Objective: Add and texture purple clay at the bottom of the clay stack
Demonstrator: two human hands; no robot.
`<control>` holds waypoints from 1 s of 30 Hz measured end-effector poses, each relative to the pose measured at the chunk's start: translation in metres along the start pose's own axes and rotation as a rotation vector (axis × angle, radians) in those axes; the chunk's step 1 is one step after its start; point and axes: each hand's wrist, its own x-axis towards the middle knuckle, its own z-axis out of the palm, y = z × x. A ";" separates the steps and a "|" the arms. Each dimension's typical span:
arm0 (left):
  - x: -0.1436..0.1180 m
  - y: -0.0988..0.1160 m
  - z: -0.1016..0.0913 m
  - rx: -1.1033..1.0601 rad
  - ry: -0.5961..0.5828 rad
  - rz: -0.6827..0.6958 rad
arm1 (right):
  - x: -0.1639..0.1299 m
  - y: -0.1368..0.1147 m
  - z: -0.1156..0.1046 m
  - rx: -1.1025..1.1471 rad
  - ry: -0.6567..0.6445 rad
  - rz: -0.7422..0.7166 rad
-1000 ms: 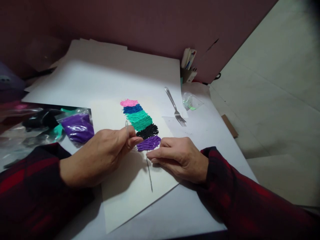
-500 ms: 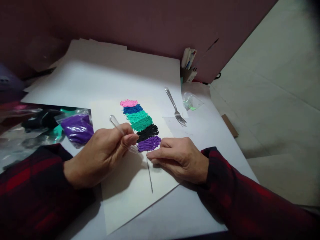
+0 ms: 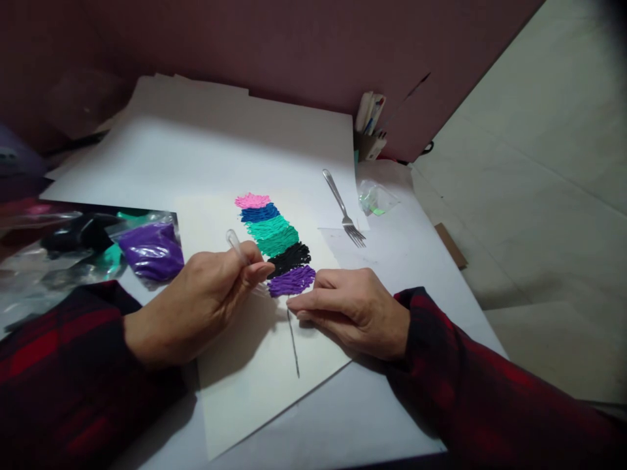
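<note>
While a clear plastic tool (image 3: 238, 249) is pinched in the closed fingers of the left hand (image 3: 196, 307), its tip is set at the left edge of the purple band (image 3: 292, 281) of a striped clay feather (image 3: 275, 243). The cream sheet (image 3: 255, 365) is pinned by the flat, empty right hand (image 3: 350, 307), fingertips just beside the purple. The ridged texture could be smeared if the tool is pressed too hard, or the sheet could skid if that hold is eased. A fork (image 3: 343, 210) lies well apart.

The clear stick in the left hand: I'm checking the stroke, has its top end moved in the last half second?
Yes. The clear stick's top swung right, toward the clay stripes.
</note>
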 end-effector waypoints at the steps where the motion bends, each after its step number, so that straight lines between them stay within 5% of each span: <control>1: 0.000 0.000 0.000 0.004 -0.001 -0.006 | 0.000 0.000 0.000 0.001 -0.001 -0.001; 15: -0.002 0.001 -0.002 -0.047 0.078 -0.084 | 0.001 -0.002 -0.002 -0.015 -0.005 0.006; 30: 0.003 0.000 0.012 -0.181 0.081 -0.020 | 0.000 0.000 -0.001 0.002 -0.007 0.008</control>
